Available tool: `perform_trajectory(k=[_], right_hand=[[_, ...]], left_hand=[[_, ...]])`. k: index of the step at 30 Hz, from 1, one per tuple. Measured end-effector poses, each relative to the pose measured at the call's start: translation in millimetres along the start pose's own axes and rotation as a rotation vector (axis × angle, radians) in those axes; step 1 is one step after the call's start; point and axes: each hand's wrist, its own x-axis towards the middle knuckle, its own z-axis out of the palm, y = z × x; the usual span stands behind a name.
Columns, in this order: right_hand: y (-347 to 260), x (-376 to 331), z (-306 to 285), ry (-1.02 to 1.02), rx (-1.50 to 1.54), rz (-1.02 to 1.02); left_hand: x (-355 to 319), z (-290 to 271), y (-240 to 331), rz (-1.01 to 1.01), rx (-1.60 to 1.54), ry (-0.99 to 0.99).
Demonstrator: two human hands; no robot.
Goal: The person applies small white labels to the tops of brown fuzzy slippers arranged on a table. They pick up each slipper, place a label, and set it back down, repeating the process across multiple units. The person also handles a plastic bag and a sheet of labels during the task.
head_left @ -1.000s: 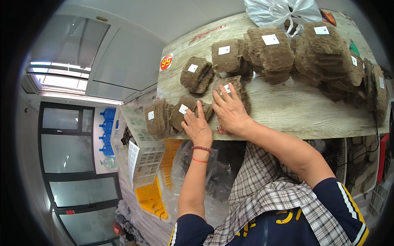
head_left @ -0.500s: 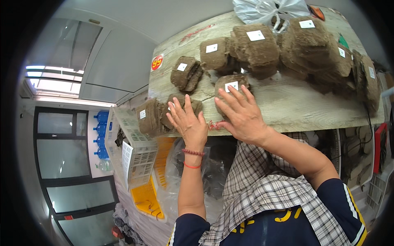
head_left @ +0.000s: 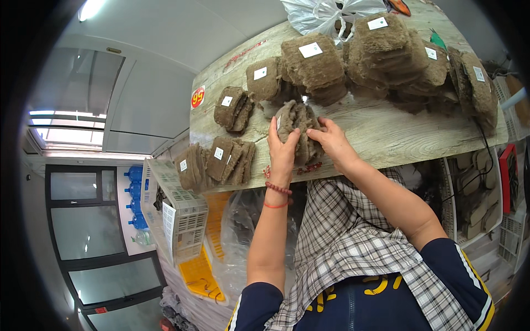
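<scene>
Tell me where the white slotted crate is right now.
In the head view, the white slotted crate sits lower left, off the wooden table's near-left corner, just below a labelled brown pad bundle and left of the left hand.

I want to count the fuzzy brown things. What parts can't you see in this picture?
- Head view: the bundle of brown pads is partly covered by the left hand and right hand, so its count is unclear.
- The pad stacks at the right bend near the rim.
- White labels are too small to read.
- The plastic bag is cut off at the top edge.
</scene>
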Motion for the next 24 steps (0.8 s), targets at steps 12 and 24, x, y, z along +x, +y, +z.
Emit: perform_trajectory(k=[12, 24], right_hand=[[-12.5, -61.7, -42.0, 0.099, -0.481, -0.581], [-24.9, -71.6, -38.7, 0.082, -0.477, -0.608]], left_hand=[[-62.6, 21.5, 24.4, -0.183, -0.709, -0.168], [-65.1, 32.9, 22.4, -0.035, -0.619, -0.123]])
